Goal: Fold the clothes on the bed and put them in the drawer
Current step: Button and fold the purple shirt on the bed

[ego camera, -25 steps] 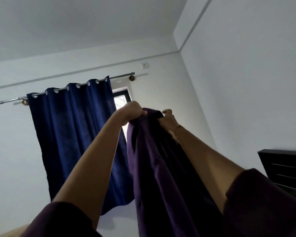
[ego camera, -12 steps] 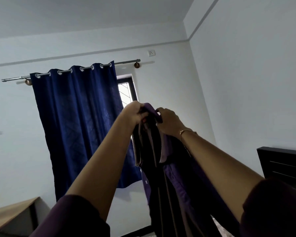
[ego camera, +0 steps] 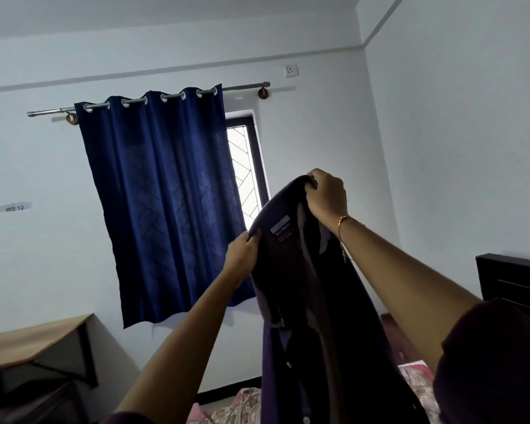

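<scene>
A dark purple shirt [ego camera: 315, 301] hangs in the air in front of me, its collar label facing me. My left hand [ego camera: 242, 255] grips the collar edge on the left. Higher up, my right hand [ego camera: 328, 194] pinches the top of the collar; a thin bangle circles that wrist. The shirt's lower part drops out of the frame at the bottom. Below it shows a strip of the bed [ego camera: 236, 405] with a pink patterned cover. No drawer is visible.
A blue curtain [ego camera: 162, 194] covers most of a window [ego camera: 245, 169] on the far wall. A wooden table [ego camera: 28, 344] stands at the lower left. A dark headboard [ego camera: 514, 280] rises at the right.
Both hands have come down and spread apart along the collar, left hand lower. The shirt has opened so the label shows. The view has tilted down, revealing bed and table.
</scene>
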